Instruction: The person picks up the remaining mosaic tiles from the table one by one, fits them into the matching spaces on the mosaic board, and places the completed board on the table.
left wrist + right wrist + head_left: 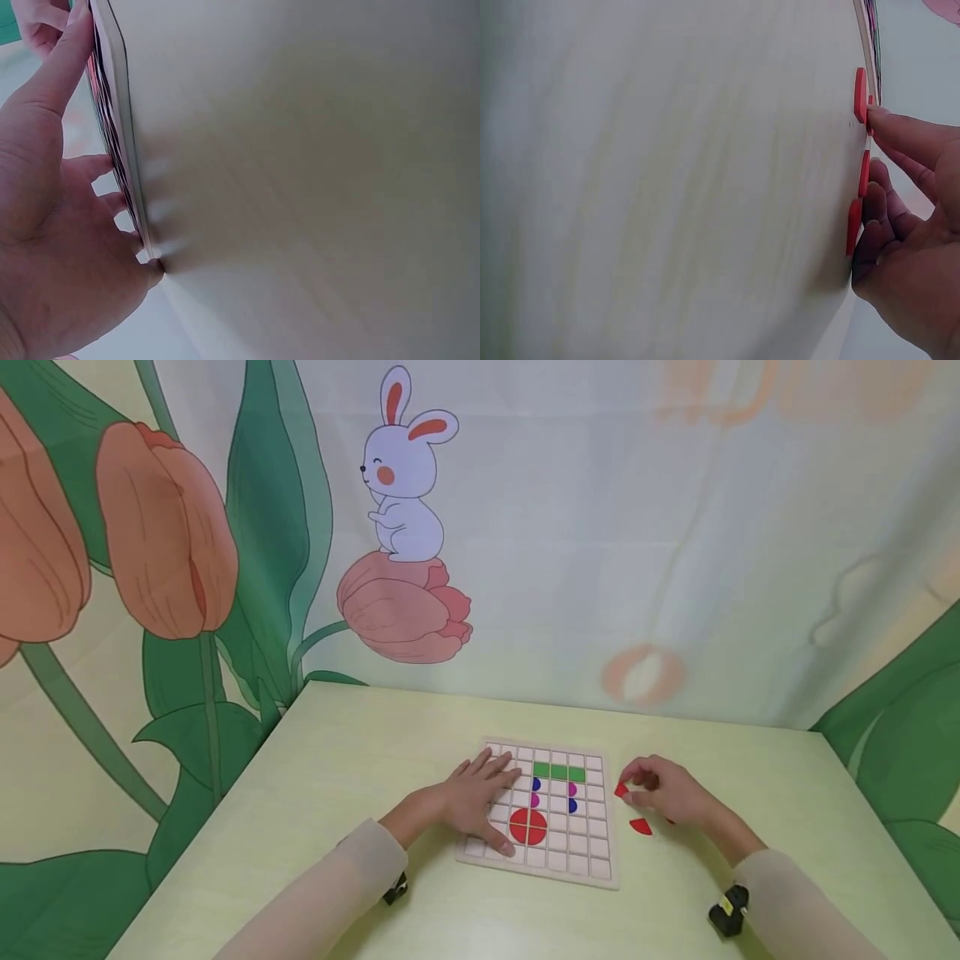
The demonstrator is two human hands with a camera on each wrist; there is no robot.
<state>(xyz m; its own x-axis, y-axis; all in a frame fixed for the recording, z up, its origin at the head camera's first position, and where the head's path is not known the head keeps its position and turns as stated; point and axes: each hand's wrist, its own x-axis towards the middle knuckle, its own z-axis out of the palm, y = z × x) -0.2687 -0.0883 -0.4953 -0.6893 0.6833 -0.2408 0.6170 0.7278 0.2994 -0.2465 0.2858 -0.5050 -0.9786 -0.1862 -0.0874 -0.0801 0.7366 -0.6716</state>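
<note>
Currently, left hand (pixel 474 795) is lying spread over the nine-o'clock side of the grid board (pixel 577 843), best pressed flat for steadiness, while right hand (pixel 663 787) is pinching a red piece (pixel 621 790), ideally by its edges, just off three o'clock, loose red wedge (pixel 641 827) lying nearby.

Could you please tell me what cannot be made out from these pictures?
- Head view: the cells of the board beneath the left hand, covered by its palm and fingers.
- Head view: the full outline of the red piece by the right hand, which leaves only a sliver showing.
- Left wrist view: the board's pattern, seen almost edge-on.
- Right wrist view: the rest of the board, cut off by the top edge.
</note>
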